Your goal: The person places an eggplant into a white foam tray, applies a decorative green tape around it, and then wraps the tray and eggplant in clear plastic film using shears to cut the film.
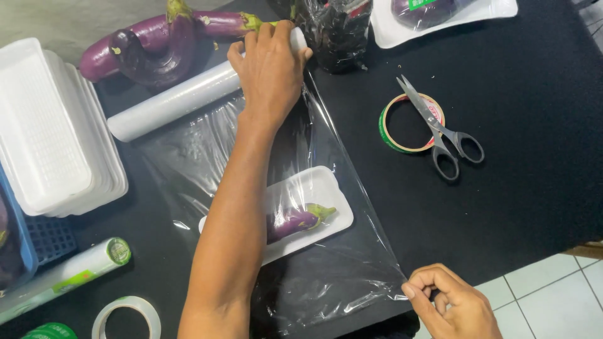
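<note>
- Right hand (453, 302) sits closest to the lens, at the near edge of the desk (534, 201), fingers (422, 285) curled tight and pinching the near corner of the plastic film (326, 276).
- Left hand (271, 69) is out at the far end, arm stretched across the sheet, fingers (267, 39) wrapped over the roll of cling film (176, 100) and pressing it down.
- Between the two hands the film lies drawn out flat over the black desk, a little wrinkled but spread wide.
- On that sheet rests a white foam tray (314, 188) with one small purple eggplant (295, 220) lying in it, green cap pointing right; the forearm hides part of the tray.
- So, judging by the layout: film pulled out and tray loaded on it look done. The sheet is not yet cut from the roll, and nothing is folded over the tray, so the wrapping itself is left.
- Scissors (440, 132) lie untouched to the right, resting across a roll of tape (408, 122), well apart from both hands.
- A stack of empty white trays (50, 132) waits at the left, with loose eggplants (157, 44) beyond the roll.
- One tray already packed (440, 16) sits at the far edge; I can't tell whether it is sealed.
- Another boxed roll (75, 270) and more tape (125, 317) sit near left.
</note>
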